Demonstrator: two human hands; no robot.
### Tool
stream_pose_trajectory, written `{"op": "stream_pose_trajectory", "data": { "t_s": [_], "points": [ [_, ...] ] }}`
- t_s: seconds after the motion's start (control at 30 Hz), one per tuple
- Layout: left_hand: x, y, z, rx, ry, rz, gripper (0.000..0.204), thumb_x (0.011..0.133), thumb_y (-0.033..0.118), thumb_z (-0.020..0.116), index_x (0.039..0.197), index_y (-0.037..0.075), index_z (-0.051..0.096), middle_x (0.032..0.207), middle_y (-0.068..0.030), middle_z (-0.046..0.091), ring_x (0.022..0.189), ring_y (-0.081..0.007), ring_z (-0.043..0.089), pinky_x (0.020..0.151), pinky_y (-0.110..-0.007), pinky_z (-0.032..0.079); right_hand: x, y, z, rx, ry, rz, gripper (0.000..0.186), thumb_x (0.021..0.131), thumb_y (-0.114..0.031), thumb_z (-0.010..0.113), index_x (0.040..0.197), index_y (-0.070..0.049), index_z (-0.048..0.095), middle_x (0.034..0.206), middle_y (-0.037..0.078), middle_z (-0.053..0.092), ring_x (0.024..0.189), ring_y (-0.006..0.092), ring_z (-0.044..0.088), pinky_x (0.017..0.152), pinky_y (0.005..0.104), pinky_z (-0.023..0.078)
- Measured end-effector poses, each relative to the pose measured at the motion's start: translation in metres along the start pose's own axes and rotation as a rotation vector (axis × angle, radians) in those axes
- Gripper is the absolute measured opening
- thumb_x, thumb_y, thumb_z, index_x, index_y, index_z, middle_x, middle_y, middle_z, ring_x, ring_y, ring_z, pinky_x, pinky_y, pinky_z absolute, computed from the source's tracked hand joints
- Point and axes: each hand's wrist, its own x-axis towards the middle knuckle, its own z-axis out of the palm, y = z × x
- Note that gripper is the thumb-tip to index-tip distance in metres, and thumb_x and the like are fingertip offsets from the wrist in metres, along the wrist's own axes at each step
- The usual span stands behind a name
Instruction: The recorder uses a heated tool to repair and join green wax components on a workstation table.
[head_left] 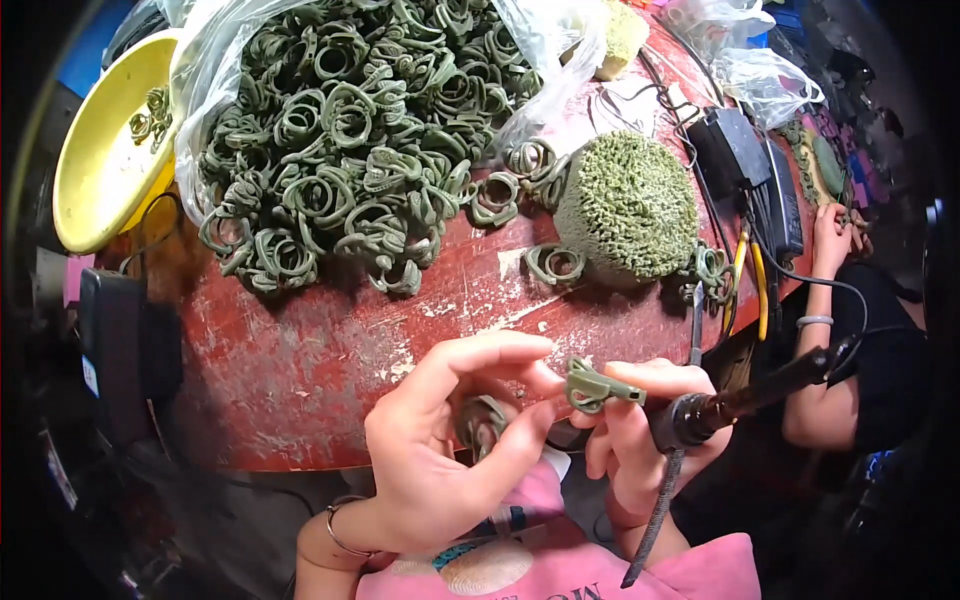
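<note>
My left hand [440, 430] is curled, with a dark green ring [482, 420] tucked in its fingers. Its thumb and forefinger tips come close to a second green ring [592, 386], perhaps touching it. Thumb and fingers of my right hand [640, 430] pinch that second ring by its flat, narrow end. Across my right hand lies a black-handled tool [735, 400], with a thin cable at its far end and a grey textured strip [655, 520] hanging from its near end. How the hand supports this tool is partly hidden.
A large heap of green rings [350, 140] in a plastic bag covers the far left of the red table [290, 390]. A yellow basin [85, 190] stands beside it. Right of centre sit a rough green block [630, 205], pliers [758, 285] and black power boxes [728, 148]. Another person's hand [835, 235] is at far right.
</note>
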Motion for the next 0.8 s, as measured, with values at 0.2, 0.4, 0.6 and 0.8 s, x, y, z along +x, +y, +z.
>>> {"op": "stream_pose_trajectory", "data": {
  "t_s": [0.2,0.4,0.6,0.8],
  "points": [
    [0.002,-0.002,-0.006,-0.530,-0.157,-0.334,0.039,0.079,-0.002,0.062,0.116,-0.004,0.049,0.092,-0.0047,0.058,0.085,-0.0078,0.055,0.073,-0.021,0.044,0.002,-0.006,0.005,-0.019,-0.067,0.066,0.026,0.081,0.002,0.054,0.107,0.006,0.057,0.071,0.010,0.063,0.049,0.0100,0.052,0.044,0.0233,0.042],
    [-0.002,-0.007,-0.004,-0.438,-0.079,-0.291,0.038,0.079,0.002,0.066,0.114,-0.002,0.053,0.092,-0.0030,0.058,0.084,-0.0072,0.053,0.072,-0.020,0.043,0.000,0.003,0.003,0.067,-0.125,0.056,0.035,0.079,0.001,0.053,0.113,0.007,0.053,0.062,0.003,0.055,0.046,0.0081,0.046,0.042,0.0224,0.036],
    [-0.001,-0.007,-0.005,-0.301,-0.055,-0.192,0.038,0.078,0.002,0.067,0.113,-0.002,0.055,0.094,-0.0038,0.058,0.081,-0.0070,0.054,0.070,-0.020,0.043,-0.003,0.005,0.003,-0.006,-0.159,0.034,0.041,0.076,0.003,0.053,0.116,0.008,0.050,0.059,0.001,0.049,0.045,0.0078,0.041,0.041,0.0222,0.032],
    [-0.005,-0.012,-0.004,-0.377,-0.008,-0.288,0.033,0.079,0.003,0.066,0.111,-0.002,0.058,0.093,-0.0055,0.058,0.079,-0.0071,0.054,0.068,-0.020,0.044,-0.010,0.006,0.011,-0.130,-0.090,0.048,0.027,0.077,0.000,0.059,0.104,0.002,0.061,0.063,0.009,0.060,0.049,0.0098,0.053,0.045,0.0227,0.040]
  ]
}}
